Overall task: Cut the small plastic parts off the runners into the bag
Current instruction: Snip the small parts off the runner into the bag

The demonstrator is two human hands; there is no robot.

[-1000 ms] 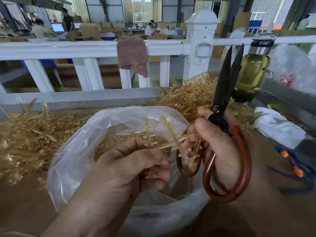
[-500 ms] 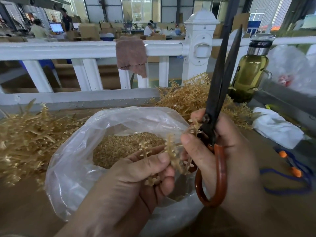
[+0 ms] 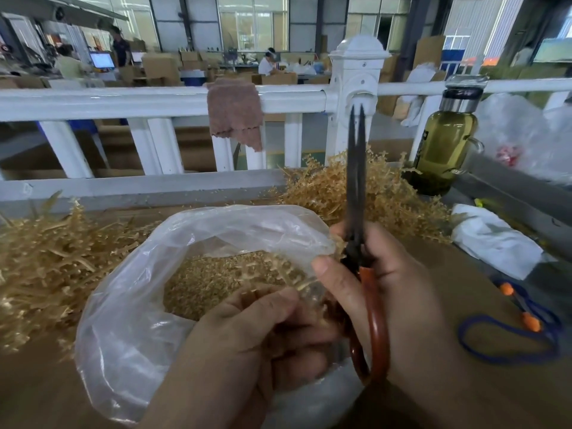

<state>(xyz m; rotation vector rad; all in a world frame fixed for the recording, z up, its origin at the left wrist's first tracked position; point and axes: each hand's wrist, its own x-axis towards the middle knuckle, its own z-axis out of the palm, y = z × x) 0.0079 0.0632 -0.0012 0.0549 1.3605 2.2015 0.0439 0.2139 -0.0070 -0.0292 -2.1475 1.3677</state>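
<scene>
Scissors [image 3: 355, 218] stand upright right of centre, blades nearly closed, their handle gripped by the right hand [image 3: 402, 289]; the left hand [image 3: 247, 335] pinches a runner [image 3: 291, 274] over the open bag [image 3: 123, 320], lower centre.

A clear bag [image 3: 130, 320] lies open on a brown table [image 3: 31, 397], holding a heap of tan parts [image 3: 204, 283]. Over its near rim the left hand [image 3: 247, 342] pinches a runner [image 3: 278, 270]. Just right of the bag, the right hand [image 3: 399, 292] grips scissors [image 3: 354, 187], blades upright, tips slightly parted. A runner pile [image 3: 55, 261] lies left of the bag, a second pile [image 3: 371, 193] behind it to the right. Beyond the bag a white rail [image 3: 123, 102] carries a brown cloth [image 3: 235, 113]; a bottle [image 3: 442, 150] stands far right.
</scene>
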